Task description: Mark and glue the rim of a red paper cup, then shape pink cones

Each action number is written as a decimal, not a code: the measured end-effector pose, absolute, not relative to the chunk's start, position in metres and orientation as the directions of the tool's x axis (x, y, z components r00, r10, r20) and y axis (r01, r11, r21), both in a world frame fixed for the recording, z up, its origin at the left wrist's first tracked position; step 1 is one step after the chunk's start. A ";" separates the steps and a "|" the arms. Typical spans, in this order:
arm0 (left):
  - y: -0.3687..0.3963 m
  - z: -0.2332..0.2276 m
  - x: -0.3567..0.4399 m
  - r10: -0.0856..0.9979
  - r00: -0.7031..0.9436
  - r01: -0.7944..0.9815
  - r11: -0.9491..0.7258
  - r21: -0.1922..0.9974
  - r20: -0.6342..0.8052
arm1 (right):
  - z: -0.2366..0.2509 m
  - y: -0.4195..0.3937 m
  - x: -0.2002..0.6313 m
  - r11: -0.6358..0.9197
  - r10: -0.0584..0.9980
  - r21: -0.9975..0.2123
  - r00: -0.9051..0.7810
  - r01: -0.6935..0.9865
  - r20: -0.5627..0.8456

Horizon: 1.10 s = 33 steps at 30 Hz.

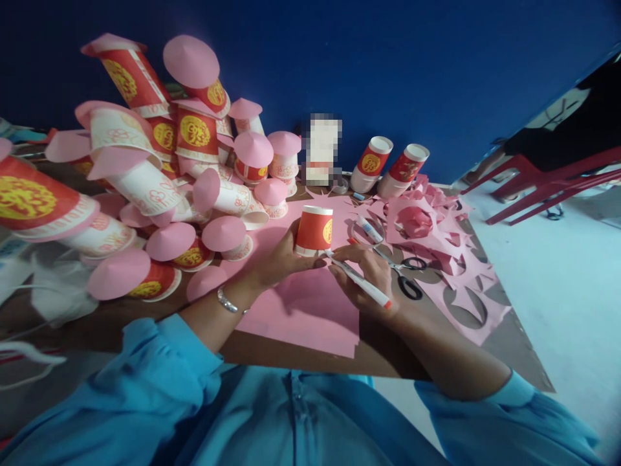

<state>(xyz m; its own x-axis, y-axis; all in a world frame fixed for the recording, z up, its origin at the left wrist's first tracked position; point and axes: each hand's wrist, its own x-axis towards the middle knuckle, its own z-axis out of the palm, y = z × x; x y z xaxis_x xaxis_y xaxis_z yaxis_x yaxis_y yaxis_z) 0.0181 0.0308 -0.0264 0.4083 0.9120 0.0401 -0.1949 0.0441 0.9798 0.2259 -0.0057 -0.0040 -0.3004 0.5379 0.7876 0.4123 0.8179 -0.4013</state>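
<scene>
Left hand (279, 259) fingers press the inverted paper cup (314, 231) onto the pink sheet (301, 304), steadying it. At its 3 o'clock, right hand (361, 275) fingers pinch a pen (356, 278), tip touching the cup's rim.

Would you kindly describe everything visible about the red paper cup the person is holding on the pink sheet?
The red paper cup looks like thin printed paper, red with a yellow-gold round emblem on its side and white bands at top and bottom. It stands on the pink paper sheet, seemingly upside down. The left hand grips its side from the left, while the right hand holds a white pen with its tip at the cup's lower edge.
</scene>
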 end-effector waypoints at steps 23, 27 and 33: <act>0.030 -0.029 0.017 0.888 0.457 -0.252 0.077 0.965 0.049 | 0.002 -0.006 0.226 0.805 0.546 -0.403 -0.279 0.435 0.789; 0.030 -0.028 0.018 0.885 0.462 -0.253 0.065 0.965 0.061 | 0.003 -0.006 0.226 0.802 0.549 -0.400 -0.284 0.443 0.787; 0.031 -0.029 0.017 0.887 0.458 -0.264 0.076 0.962 0.056 | 0.004 -0.007 0.225 0.803 0.546 -0.384 -0.301 0.456 0.782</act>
